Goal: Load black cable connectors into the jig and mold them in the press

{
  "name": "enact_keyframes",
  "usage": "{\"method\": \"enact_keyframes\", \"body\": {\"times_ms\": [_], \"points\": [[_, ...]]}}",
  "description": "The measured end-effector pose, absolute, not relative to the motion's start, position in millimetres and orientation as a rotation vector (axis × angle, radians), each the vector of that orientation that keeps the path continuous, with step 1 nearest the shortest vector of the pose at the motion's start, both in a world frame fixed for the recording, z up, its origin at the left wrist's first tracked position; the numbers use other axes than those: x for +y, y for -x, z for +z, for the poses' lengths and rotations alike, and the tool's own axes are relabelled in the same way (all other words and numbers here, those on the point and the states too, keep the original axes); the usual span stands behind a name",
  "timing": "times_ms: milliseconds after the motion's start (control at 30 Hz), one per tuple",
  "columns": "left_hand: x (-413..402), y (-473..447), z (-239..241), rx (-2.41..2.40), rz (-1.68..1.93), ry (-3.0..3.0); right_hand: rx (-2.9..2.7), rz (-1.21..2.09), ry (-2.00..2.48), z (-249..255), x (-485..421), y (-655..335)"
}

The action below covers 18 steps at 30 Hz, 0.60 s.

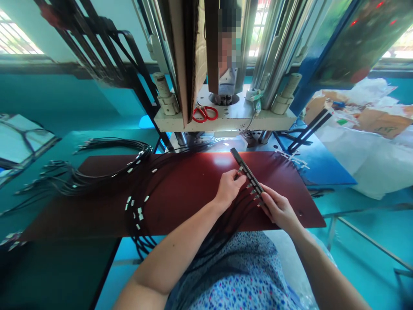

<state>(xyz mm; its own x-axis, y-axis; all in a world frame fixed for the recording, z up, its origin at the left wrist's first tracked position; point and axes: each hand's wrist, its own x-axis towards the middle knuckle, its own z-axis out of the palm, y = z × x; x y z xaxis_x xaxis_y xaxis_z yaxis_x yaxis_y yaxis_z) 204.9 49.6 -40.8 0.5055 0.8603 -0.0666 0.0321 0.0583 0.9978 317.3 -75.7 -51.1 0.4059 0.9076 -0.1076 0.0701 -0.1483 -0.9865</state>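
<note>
Black and narrow, a slotted bar (pixel 252 177) slants between the two hands above the reddish-brown table (pixel 190 189), its far end leaning toward the left and its near end toward the right. The right hand (pixel 280 209) holds that near end, thumb and fingers closed around it. The left hand (pixel 229 187) is beside the bar's left edge, farther up, with thumb and fingertips pinched narrow at a small metal connector (pixel 240 169); whether this is fully seated in its slot I cannot tell. Above these fingertips the bar's far end juts out free of both hands. Between the left hand and the right, more connectors line the same edge, and their black cables (pixel 237 211) run down toward the patterned garment (pixel 238 275) over the lap. Well to the left, a curved cable bundle (pixel 119 144) lies near the table. Beyond, red-handled scissors (pixel 205 114) rest on the white machine plate (pixel 232 122).
</note>
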Motion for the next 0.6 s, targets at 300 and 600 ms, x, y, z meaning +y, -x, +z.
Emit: {"method": "enact_keyframes", "body": {"times_ms": [300,600], "points": [[60,-204,-34,0.821,0.617,-1.31,-0.755,0.961,1.496,-48,-79,-323],[65,-201,-33,0.781,0.606,-1.468,-0.798,1.019,1.504,-42,-78,-322]]}}
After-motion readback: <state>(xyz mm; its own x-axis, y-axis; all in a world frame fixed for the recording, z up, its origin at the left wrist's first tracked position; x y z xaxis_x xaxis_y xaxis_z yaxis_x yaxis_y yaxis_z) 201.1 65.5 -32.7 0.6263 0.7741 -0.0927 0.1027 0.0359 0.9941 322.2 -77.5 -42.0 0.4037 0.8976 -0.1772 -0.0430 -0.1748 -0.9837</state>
